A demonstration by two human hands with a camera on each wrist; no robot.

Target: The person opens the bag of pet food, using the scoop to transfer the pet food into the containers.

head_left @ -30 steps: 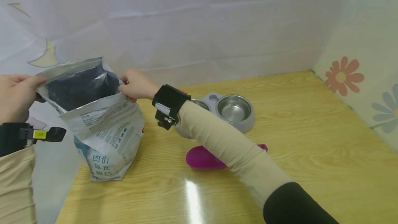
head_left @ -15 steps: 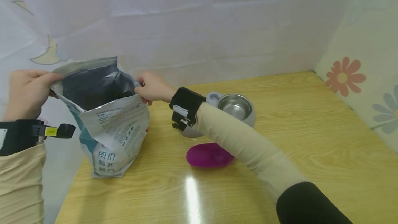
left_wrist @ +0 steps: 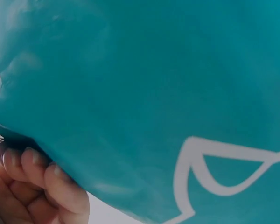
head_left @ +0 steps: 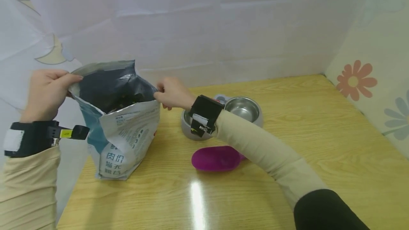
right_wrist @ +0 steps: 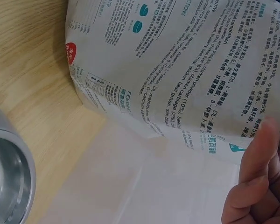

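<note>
An open pet-food bag (head_left: 121,134), silver and teal with printed text, stands at the table's left end, its dark mouth spread wide. My left hand (head_left: 48,93) pinches the left edge of the mouth; its curled fingers (left_wrist: 37,172) show against the teal side (left_wrist: 154,93). My right hand (head_left: 170,93) pinches the right edge, and its thumb (right_wrist: 259,158) lies against the printed panel (right_wrist: 186,70). Just right of the bag sits a grey double feeder with steel bowls (head_left: 241,110).
A magenta scoop (head_left: 215,158) lies on the wooden table (head_left: 319,144) in front of the feeder, partly under my right forearm. White sheeting backs the table; a flowered panel (head_left: 367,81) closes the right side. The table's left edge runs below the bag.
Both hands have moved right with the bag's mouth, and the bag stands more upright and further right. The left bowl shows more now.
</note>
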